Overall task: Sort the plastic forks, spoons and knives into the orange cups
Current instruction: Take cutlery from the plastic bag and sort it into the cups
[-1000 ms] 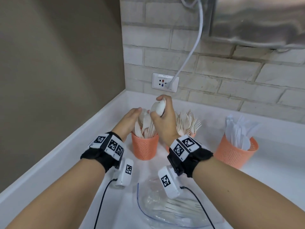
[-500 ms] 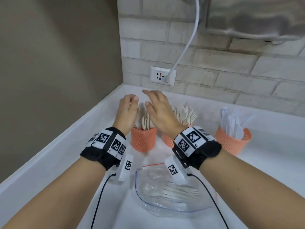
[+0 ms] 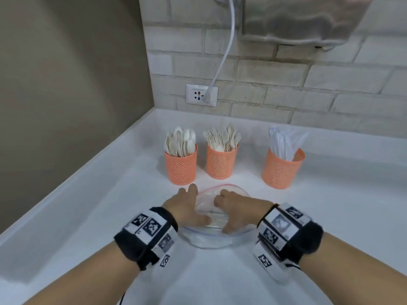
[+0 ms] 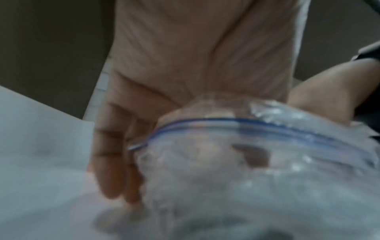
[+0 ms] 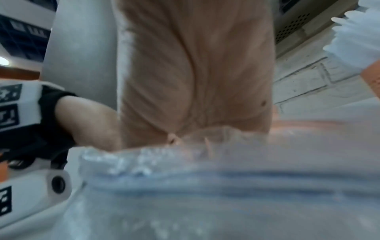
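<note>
Three orange mesh cups stand in a row: spoons (image 3: 181,166) on the left, forks (image 3: 221,164) in the middle, white knives (image 3: 282,171) on the right. Just in front of them lies a clear zip bag (image 3: 209,237) with pale cutlery dimly visible inside. My left hand (image 3: 189,203) holds its left edge, fingers (image 4: 109,154) straight down the outside and the thumb behind the plastic (image 4: 246,162). My right hand (image 3: 233,205) grips the right edge with curled fingers, which are hidden by the plastic (image 5: 205,194) in the right wrist view.
The white counter (image 3: 110,216) meets a brown wall on the left and a brick wall behind. A wall socket (image 3: 201,93) with a white cable sits above the cups. A metal appliance (image 3: 297,18) hangs at the top right.
Both hands left the spoon cup and came back and down onto the bag. The spoon my right hand held a second ago is gone from it.
</note>
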Available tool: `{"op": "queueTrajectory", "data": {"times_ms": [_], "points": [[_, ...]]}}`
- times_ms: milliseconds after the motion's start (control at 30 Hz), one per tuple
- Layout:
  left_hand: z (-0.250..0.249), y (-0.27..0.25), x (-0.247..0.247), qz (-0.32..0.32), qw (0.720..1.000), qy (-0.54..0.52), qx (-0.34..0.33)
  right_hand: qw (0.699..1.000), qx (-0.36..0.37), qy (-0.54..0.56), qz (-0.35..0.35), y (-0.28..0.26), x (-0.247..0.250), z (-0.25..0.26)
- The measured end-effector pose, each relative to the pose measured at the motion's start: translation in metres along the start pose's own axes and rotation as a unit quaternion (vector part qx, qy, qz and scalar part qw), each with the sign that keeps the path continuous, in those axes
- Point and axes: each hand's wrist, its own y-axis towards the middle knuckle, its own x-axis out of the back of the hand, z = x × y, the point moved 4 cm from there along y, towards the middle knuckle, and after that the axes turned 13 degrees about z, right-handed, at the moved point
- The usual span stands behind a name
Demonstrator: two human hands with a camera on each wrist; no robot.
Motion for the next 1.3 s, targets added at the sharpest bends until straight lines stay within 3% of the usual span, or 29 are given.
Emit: {"op": "queueTrajectory", "data": {"times_ms": [133, 233, 300, 400, 500, 567, 667, 733, 833, 900, 1000, 1067, 1167, 1300], "points": [[-0.003, -0.002, 0.003, -0.045, 0.996, -0.070, -0.013, 1.000, 0.000, -0.014, -0.002, 0.002, -0.010, 0.006], [-0.002, -0.005, 0.014, -0.122, 0.978, -0.161, -0.050, 1.000, 0.008, -0.004, -0.026, 0.000, -0.009, 0.012], [-0.002, -0.008, 0.020, -0.152, 0.952, -0.255, -0.073, 0.998, 0.023, 0.020, -0.050, -0.003, -0.009, 0.015], [-0.002, -0.014, 0.030, -0.154, 0.884, -0.425, -0.120, 0.992, 0.028, 0.056, -0.110, -0.010, -0.006, 0.008], [0.001, -0.022, 0.038, -0.167, 0.865, -0.434, -0.191, 0.973, 0.084, 0.136, -0.168, -0.021, -0.002, -0.005], [0.005, -0.024, 0.038, -0.171, 0.878, -0.390, -0.217, 0.939, 0.145, 0.230, -0.209, -0.032, 0.001, -0.015], [0.007, -0.022, 0.030, -0.169, 0.927, -0.288, -0.169, 0.883, 0.212, 0.358, -0.216, -0.044, 0.000, -0.023], [0.004, -0.021, 0.024, -0.141, 0.934, -0.293, -0.149, 0.851, 0.225, 0.427, -0.206, -0.048, -0.002, -0.028], [0.000, -0.021, 0.018, -0.074, 0.951, -0.263, -0.145, 0.778, 0.212, 0.531, -0.260, -0.056, 0.002, -0.041], [0.001, -0.019, 0.015, -0.054, 0.976, -0.180, -0.109, 0.688, 0.223, 0.618, -0.308, -0.061, 0.007, -0.053], [0.003, -0.014, 0.009, -0.045, 0.992, -0.109, -0.034, 0.518, 0.262, 0.737, -0.346, -0.068, 0.013, -0.067], [0.005, -0.013, 0.005, -0.037, 0.997, -0.062, 0.026, 0.453, 0.282, 0.771, -0.348, -0.073, 0.017, -0.070], [0.009, -0.016, 0.002, -0.022, 0.994, 0.025, 0.100, 0.412, 0.304, 0.786, -0.348, -0.082, 0.023, -0.072], [0.014, -0.020, 0.005, 0.007, 0.988, 0.039, 0.147, 0.420, 0.320, 0.785, -0.324, -0.094, 0.027, -0.070]]}}
